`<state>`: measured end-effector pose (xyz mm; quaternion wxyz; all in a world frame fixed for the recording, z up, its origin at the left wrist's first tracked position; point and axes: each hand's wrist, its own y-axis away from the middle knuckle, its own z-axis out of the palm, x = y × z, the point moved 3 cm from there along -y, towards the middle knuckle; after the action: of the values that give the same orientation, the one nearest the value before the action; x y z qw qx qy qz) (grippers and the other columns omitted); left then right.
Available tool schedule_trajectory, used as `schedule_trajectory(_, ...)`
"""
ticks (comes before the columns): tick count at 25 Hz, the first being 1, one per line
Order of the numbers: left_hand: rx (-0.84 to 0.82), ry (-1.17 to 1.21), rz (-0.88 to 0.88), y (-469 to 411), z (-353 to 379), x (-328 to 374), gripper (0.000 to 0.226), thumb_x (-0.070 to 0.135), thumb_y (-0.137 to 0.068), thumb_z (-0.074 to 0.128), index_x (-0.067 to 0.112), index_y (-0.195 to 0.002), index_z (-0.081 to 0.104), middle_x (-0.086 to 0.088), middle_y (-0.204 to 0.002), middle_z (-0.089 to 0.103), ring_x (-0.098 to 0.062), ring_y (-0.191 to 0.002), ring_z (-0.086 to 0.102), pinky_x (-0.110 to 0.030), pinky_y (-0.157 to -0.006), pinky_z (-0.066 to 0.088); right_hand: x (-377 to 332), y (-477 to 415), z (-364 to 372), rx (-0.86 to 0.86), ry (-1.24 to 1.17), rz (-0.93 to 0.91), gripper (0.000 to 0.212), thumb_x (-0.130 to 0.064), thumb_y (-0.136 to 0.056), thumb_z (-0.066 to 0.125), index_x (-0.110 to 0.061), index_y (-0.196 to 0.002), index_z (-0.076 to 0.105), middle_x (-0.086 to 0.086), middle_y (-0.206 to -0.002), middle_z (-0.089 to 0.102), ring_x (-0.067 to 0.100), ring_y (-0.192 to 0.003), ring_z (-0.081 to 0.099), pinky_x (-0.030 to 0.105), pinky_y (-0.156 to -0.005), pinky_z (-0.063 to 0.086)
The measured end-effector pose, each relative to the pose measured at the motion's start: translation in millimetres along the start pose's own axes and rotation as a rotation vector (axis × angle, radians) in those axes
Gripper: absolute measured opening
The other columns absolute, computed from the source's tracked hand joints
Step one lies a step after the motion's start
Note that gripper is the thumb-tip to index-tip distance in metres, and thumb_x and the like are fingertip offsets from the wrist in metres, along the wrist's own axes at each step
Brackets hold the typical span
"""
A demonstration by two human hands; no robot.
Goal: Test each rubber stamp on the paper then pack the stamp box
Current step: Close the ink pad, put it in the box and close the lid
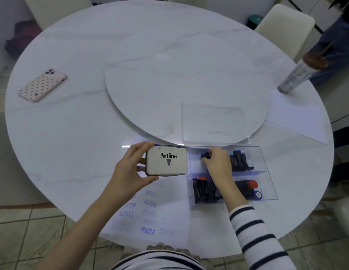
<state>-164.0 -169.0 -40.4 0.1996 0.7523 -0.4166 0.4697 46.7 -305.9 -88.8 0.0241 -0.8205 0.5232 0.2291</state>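
The stamp box (267,172), one clear plastic case with two compartments, sits near the table's (72,133) near right edge, just right of the paper (169,211); its one clear lid (214,123) lies just beyond it on the round turntable (169,84). The far compartment holds a few black stamps (238,158), the near one several more, some with red tops; an exact count cannot be made, as the right hand (218,164) covers part of them; its fingers are curled around one blue-topped stamp (205,155) in the far compartment. The left hand (134,172) grips one closed ink pad (166,161) marked Artline, thumb on the near edge, fingers on the far edge. One phone (43,85) lies far left; one bottle (300,75) stands far right.
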Motion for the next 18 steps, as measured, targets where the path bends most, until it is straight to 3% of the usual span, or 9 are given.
schedule_trajectory(3, -0.025, -0.018, 0.007, -6, 0, -1, 0.082, 0.0, -0.058, 0.082, 0.034, -0.123, 0.043, 0.021, -0.119, 0.041, -0.001, -0.091, 0.054, -0.005, -0.074, 0.045, -1, 6, -7, 0.063, -0.103, 0.004, 0.015, -0.009, -0.082, 0.062, -0.003, -0.096, 0.061, 0.016, -0.095, 0.065, 0.022, -0.076, 0.057, 0.026, -0.065, 0.045)
schedule_trajectory(5, -0.04, -0.02, 0.003, -13, 2, 0, 0.081, 0.002, -0.058, 0.082, 0.029, -0.125, 0.045, 0.018, -0.119, 0.043, -0.003, -0.091, 0.055, -0.004, -0.074, 0.045, 2, 14, -21, 0.15, -0.293, 0.009, 0.019, -0.006, -0.081, 0.063, -0.004, -0.1, 0.06, 0.01, -0.09, 0.066, 0.02, -0.075, 0.059, 0.012, -0.063, 0.047)
schedule_trajectory(7, -0.071, -0.032, 0.01, -21, 11, 5, 0.08, 0.002, -0.058, 0.082, 0.023, -0.127, 0.047, 0.011, -0.119, 0.045, -0.007, -0.088, 0.057, -0.004, -0.073, 0.045, 11, 23, -40, 0.262, -0.465, 0.013, 0.025, -0.003, -0.079, 0.065, -0.007, -0.104, 0.061, 0.006, -0.086, 0.064, 0.016, -0.073, 0.06, -0.003, -0.058, 0.041)
schedule_trajectory(10, -0.121, -0.044, 0.028, -32, 29, 17, 0.078, 0.002, -0.059, 0.081, 0.022, -0.127, 0.047, 0.01, -0.12, 0.044, -0.005, -0.087, 0.057, -0.004, -0.072, 0.045, 37, 35, -73, 0.45, -0.601, -0.005, 0.025, -0.001, -0.075, 0.065, -0.013, -0.096, 0.062, 0.006, -0.082, 0.066, 0.007, -0.07, 0.061, -0.001, -0.063, 0.042)
schedule_trajectory(13, -0.154, -0.045, 0.048, -40, 52, 29, 0.077, 0.001, -0.059, 0.08, 0.02, -0.126, 0.048, 0.011, -0.12, 0.042, -0.006, -0.083, 0.058, -0.004, -0.071, 0.045, 75, 48, -102, 0.559, -0.591, 0.029, 0.025, 0.0, -0.075, 0.064, -0.016, -0.093, 0.06, 0.004, -0.084, 0.065, 0.002, -0.067, 0.061, 0.0, -0.062, 0.042)
schedule_trajectory(15, -0.157, -0.049, 0.05, -44, 65, 36, 0.076, 0.001, -0.06, 0.079, 0.02, -0.127, 0.048, 0.011, -0.119, 0.042, -0.007, -0.081, 0.058, -0.005, -0.071, 0.046, 101, 56, -113, 0.544, -0.532, 0.047, 0.025, 0.002, -0.075, 0.063, -0.015, -0.093, 0.059, 0.005, -0.086, 0.063, 0.014, -0.073, 0.061, 0.0, -0.063, 0.043)
schedule_trajectory(18, -0.15, -0.075, 0.041, -46, 81, 43, 0.077, 0.001, -0.06, 0.079, 0.019, -0.128, 0.047, 0.011, -0.118, 0.041, -0.007, -0.08, 0.058, -0.007, -0.071, 0.047, 131, 58, -112, 0.351, -0.405, 0.018, 0.029, 0.006, -0.073, 0.063, -0.018, -0.087, 0.055, 0.007, -0.084, 0.062, 0.027, -0.076, 0.06, 0.001, -0.064, 0.042)
